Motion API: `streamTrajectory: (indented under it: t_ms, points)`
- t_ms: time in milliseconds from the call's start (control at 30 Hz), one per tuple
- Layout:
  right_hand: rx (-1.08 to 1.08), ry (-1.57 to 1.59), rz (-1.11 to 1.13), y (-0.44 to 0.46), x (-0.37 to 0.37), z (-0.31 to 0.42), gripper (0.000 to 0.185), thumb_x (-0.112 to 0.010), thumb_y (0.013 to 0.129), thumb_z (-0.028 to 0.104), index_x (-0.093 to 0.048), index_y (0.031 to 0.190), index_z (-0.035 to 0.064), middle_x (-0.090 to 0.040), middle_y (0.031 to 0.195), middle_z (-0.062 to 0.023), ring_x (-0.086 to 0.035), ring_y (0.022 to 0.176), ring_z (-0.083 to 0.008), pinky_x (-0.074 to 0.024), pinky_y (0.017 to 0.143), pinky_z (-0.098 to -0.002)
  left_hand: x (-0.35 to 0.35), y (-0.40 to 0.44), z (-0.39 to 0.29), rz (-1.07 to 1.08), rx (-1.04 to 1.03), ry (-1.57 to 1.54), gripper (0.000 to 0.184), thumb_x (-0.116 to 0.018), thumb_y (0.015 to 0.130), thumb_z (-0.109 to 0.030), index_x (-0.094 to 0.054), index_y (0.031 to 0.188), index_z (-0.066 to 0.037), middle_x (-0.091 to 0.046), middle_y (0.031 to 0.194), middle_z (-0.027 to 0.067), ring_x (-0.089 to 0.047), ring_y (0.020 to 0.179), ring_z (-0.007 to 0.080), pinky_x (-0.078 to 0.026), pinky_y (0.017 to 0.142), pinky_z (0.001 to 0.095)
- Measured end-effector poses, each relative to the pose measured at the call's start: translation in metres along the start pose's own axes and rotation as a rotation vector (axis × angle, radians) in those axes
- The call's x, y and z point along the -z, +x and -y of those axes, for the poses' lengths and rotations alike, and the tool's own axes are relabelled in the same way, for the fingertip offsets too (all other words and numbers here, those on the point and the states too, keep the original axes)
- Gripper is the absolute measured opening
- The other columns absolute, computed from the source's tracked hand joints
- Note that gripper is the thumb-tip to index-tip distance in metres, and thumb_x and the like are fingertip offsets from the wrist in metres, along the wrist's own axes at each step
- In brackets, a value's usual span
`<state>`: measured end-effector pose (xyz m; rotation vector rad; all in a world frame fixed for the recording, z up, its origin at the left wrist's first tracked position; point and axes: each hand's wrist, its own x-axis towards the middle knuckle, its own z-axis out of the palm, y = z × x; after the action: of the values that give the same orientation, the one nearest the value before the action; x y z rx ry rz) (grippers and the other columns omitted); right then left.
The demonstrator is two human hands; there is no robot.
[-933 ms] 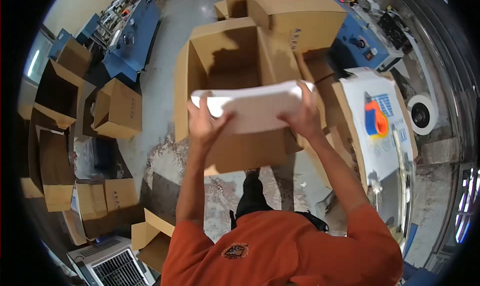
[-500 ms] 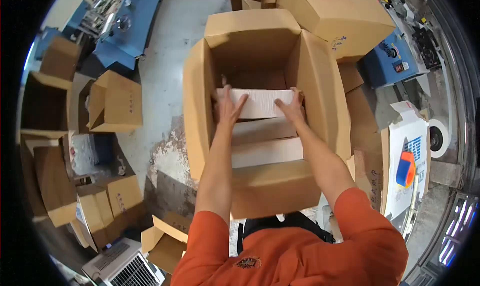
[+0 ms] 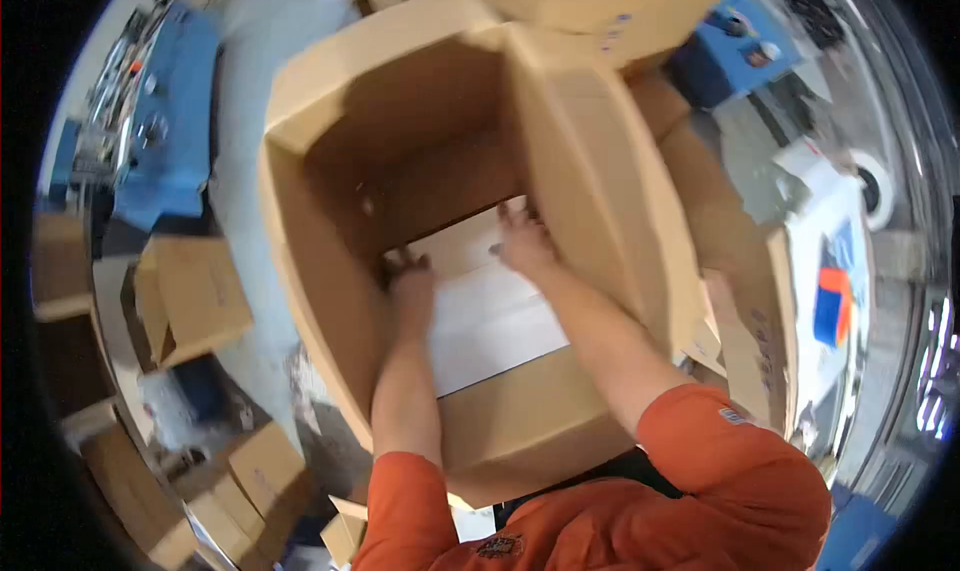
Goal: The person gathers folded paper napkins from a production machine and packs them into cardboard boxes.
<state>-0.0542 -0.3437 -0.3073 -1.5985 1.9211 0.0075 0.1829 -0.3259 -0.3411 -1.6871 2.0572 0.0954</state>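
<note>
A large open cardboard box (image 3: 600,171) stands in front of me, with white paper stacks (image 3: 495,326) lying side by side on its bottom. Both my arms reach down into it. My left hand (image 3: 410,274) is at the left end of the farthest white stack (image 3: 460,246), in shadow and blurred, its grip unclear. At that stack's right end, my right hand (image 3: 522,241) rests with fingers spread on the top.
Another cardboard box (image 3: 610,11) stands behind. Smaller open boxes (image 3: 205,296) are at the left, near a blue machine (image 3: 170,121). At the right are a blue and orange tape dispenser (image 3: 830,306) and a white roll (image 3: 872,186).
The white stack, first held above the box, has been lowered onto its bottom beside the others. My right hand's fingers have spread. The view has turned and the box appears tilted.
</note>
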Motion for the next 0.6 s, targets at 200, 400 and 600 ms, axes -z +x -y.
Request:
streamTrajectory:
  t_ms: [200, 400, 600]
  points:
    - [0.593, 0.22, -0.052, -0.092, 0.105, 0.064, 0.023, -0.062, 0.076, 0.024, -0.066, 0.089, 0.0059, -0.066, 0.085, -0.0167, -0.062, 0.079, -0.0346, -0.0502, 0.07, -0.0457, 0.12, 0.017, -0.021, -0.571, -0.117, -0.896, 0.04, -0.053, 0.091, -0.024, -0.052, 0.123, 0.0, -0.061, 0.108, 0.0232, -0.061, 0.098, 0.0316, -0.047, 0.085, 0.0405]
    - [0.676, -0.1, -0.865, -0.302, 0.236, -0.122, 0.042, -0.065, 0.078, 0.035, -0.056, 0.111, 0.0115, -0.056, 0.103, -0.0075, -0.052, 0.103, -0.0238, -0.0436, 0.086, -0.0398, 0.343, -0.103, -0.168, -0.627, -0.344, -1.394, 0.035, -0.047, 0.097, -0.015, -0.049, 0.125, 0.006, -0.057, 0.113, 0.0144, -0.054, 0.103, 0.0219, -0.042, 0.093, 0.0326]
    - [0.036, -0.14, -0.969, -0.626, 0.216, -0.367, 0.038, -0.067, 0.077, 0.024, -0.059, 0.113, 0.0125, -0.058, 0.102, -0.0035, -0.053, 0.098, -0.0222, -0.0392, 0.086, -0.0392, 0.364, -0.359, -0.434, -0.454, -1.218, -1.11, 0.029, -0.053, 0.093, -0.007, -0.053, 0.121, 0.001, -0.059, 0.101, 0.0092, -0.057, 0.088, 0.0156, -0.046, 0.081, 0.028]
